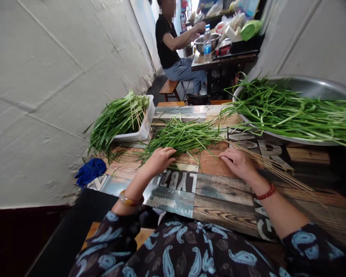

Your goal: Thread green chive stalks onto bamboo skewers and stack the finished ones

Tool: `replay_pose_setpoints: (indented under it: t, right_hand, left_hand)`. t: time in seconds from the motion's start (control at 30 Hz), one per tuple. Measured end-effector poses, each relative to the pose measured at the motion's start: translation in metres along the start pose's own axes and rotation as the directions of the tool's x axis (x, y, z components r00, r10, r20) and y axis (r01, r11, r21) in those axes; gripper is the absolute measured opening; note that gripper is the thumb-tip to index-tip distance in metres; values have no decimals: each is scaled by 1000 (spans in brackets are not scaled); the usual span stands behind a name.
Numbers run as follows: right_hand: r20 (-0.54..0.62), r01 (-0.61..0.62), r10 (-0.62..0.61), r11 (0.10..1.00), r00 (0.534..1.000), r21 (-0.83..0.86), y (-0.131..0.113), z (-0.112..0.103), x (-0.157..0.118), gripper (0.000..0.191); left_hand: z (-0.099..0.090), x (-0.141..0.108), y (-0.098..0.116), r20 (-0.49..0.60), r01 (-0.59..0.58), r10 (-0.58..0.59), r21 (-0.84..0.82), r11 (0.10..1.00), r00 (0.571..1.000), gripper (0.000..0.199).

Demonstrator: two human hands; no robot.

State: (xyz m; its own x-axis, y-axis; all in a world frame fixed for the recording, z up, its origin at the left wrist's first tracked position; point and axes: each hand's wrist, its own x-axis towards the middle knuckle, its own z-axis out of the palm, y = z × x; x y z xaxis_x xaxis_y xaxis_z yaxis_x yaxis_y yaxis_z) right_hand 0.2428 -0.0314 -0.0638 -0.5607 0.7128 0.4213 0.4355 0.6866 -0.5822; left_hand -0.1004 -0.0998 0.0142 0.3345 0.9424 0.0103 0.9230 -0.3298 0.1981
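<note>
Left of the left hand's fingers, past the wrist, lies a crumpled blue cloth [90,171]; farther up, also left of them, a white tray [150,115] bears a leafy green bundle [115,119] with pale sticks [134,115] among it. The left hand [158,159] rests at the near edge of a loose green pile [184,134], its fingers close together and curled; I cannot tell whether they grip any stems. Rightward, the right hand [238,161] has thumb and forefinger pinched together, seemingly on a thin stick [213,155] that pokes out towards the pile. Beside and behind those fingers, long sticks [282,173] fan across the table [219,196]. Beyond them to the right, a metal basin [320,82] holds more long greens [300,115]. I judge the step in hand to be handling loose stems with a stick at the ready; a next move from this pose would call for a steady pinch and a few stems separated by the left fingers. Counted: one cloth, one tray, one bundle, one loose pile, one basin, two hands; the sticks and stems overlap too much to number.
</note>
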Motion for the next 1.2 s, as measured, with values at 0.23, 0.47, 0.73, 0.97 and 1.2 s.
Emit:
replay_pose_setpoints:
  t: [0.23,0.47,0.73,0.97,1.2]
  right_hand:
    - [4,14,-14,1000,1000,17,5,4,-1,25]
    - [-11,26,-26,999,1000,20,1,1,3,25]
    - [-5,17,-17,1000,1000,8,2,2,4,24]
    - [7,-6,6,1000,1000,28,0,-1,3,24]
    - [17,2,-2,999,1000,32,3,0,1,26]
  left_hand:
    - [-27,27,-13,-333,183,-287,-308,933,898,29]
    - [-16,126,15,-375,128,-137,-49,991,917,22]
    - [-7,131,15,-345,84,-78,3,996,935,16]
    - [-1,78,60,-365,-170,236,204,964,901,12]
    - [42,59,38,-82,-243,242,-2,970,967,28]
